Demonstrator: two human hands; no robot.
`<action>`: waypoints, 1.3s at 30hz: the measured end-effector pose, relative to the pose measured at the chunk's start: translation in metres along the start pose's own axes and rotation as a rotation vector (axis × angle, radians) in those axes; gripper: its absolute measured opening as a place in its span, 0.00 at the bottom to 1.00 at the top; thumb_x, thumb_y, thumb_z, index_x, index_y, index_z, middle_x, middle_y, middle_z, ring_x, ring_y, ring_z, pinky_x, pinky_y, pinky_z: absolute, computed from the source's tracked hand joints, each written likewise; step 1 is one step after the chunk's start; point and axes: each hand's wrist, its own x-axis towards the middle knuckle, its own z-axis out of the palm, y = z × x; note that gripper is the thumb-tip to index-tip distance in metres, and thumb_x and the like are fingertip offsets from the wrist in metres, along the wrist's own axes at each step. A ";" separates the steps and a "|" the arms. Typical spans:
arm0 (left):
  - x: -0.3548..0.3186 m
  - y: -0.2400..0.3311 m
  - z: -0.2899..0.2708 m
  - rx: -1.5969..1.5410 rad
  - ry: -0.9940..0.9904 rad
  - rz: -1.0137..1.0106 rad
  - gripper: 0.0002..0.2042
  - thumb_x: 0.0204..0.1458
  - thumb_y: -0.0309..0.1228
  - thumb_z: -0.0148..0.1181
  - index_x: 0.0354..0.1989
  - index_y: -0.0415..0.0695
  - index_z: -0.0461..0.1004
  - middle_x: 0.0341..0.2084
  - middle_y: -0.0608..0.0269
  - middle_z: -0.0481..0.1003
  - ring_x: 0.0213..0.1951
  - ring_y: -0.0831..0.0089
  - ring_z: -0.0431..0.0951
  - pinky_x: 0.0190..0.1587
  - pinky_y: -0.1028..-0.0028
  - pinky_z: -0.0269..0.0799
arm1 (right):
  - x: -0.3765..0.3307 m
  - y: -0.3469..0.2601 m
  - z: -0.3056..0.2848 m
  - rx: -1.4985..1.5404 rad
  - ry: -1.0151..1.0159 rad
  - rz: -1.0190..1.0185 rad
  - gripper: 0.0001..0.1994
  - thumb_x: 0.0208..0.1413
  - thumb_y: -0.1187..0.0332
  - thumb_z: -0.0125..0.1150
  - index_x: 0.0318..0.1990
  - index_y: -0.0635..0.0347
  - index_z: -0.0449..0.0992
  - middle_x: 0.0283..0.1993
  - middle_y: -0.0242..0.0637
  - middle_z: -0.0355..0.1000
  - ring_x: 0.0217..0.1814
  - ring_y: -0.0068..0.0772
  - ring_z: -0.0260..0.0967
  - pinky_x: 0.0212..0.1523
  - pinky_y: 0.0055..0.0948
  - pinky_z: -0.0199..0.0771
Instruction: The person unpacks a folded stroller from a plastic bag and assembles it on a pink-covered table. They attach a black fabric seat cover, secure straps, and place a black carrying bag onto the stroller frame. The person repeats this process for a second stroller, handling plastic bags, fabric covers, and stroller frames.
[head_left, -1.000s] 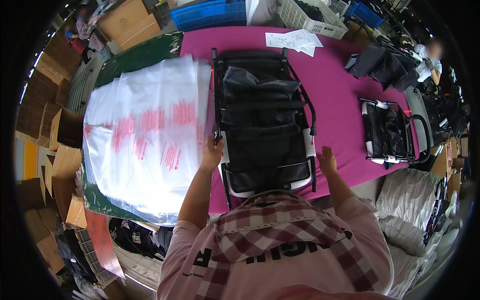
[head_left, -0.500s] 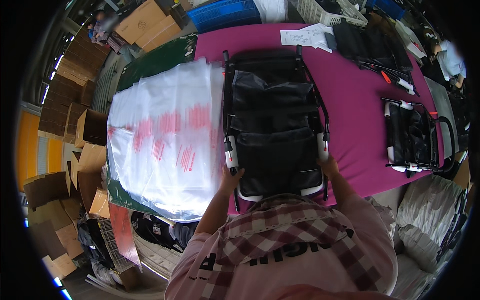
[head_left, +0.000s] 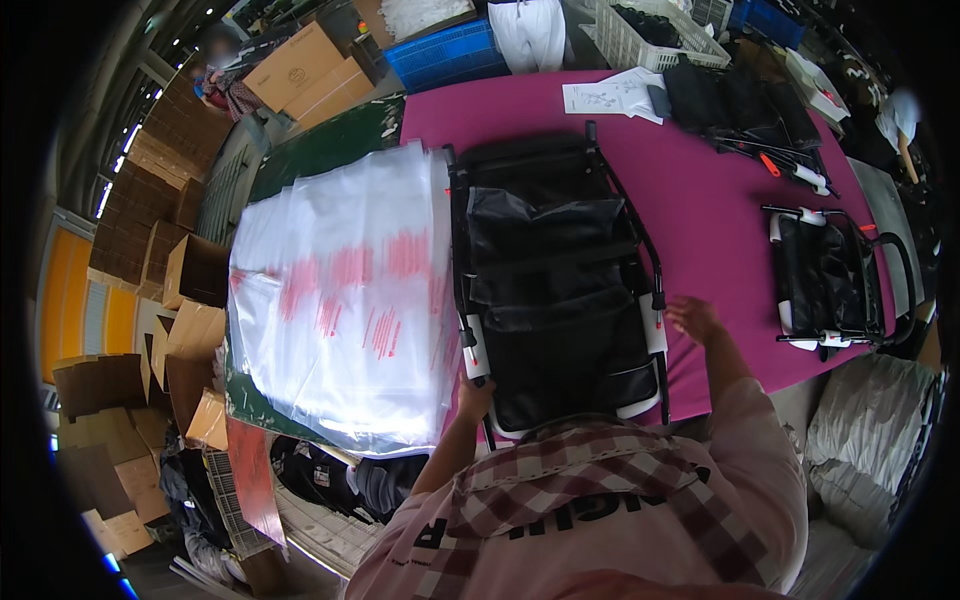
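A black stroller frame (head_left: 545, 280) with fabric panels, tubular sides and white plastic joints lies flat before me on the purple-covered table (head_left: 710, 240). At its lower left, just below a white joint, my left hand (head_left: 475, 398) is closed around the side tube; its fingers are partly hidden. My right hand (head_left: 697, 320) is off the frame, a little right of the other white joint, with fingers apart and nothing in them. Beside the frame's left side lies a stack of clear plastic bags (head_left: 340, 310) with red print.
A smaller folded black frame (head_left: 828, 275) rests at the table's right edge. Black fabric parts (head_left: 740, 110) and a white paper sheet (head_left: 612, 97) lie at the far right. Behind stand a blue crate (head_left: 445, 58) and white crate (head_left: 660, 35). Cardboard boxes (head_left: 195, 270) line the left.
My right hand has let go of the frame's right side and moved right and up, its fingers opening. The left hand stays on the frame. The whole view has shifted slightly downward.
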 end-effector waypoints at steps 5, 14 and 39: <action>-0.018 0.009 0.002 -0.028 0.055 -0.091 0.33 0.43 0.38 0.64 0.53 0.36 0.56 0.44 0.40 0.72 0.50 0.47 0.73 0.51 0.58 0.68 | 0.081 -0.063 0.032 -0.223 0.260 -0.152 0.19 0.60 0.54 0.49 0.52 0.54 0.70 0.42 0.35 0.74 0.37 0.29 0.70 0.32 0.28 0.65; -0.001 -0.056 0.009 -0.085 0.047 -0.174 0.33 0.42 0.38 0.65 0.57 0.38 0.60 0.45 0.45 0.73 0.48 0.52 0.75 0.50 0.60 0.68 | 0.102 -0.071 0.161 -0.515 0.086 0.035 0.21 0.59 0.50 0.50 0.46 0.60 0.71 0.34 0.32 0.72 0.30 0.27 0.68 0.29 0.27 0.66; -0.025 0.390 -0.132 -0.294 0.495 1.595 0.22 0.48 0.20 0.54 0.54 0.35 0.62 0.57 0.42 0.58 0.59 0.47 0.59 0.60 0.59 0.58 | -0.162 0.013 0.202 0.307 0.306 -1.081 0.28 0.59 0.46 0.52 0.55 0.62 0.68 0.54 0.41 0.69 0.59 0.35 0.64 0.62 0.34 0.59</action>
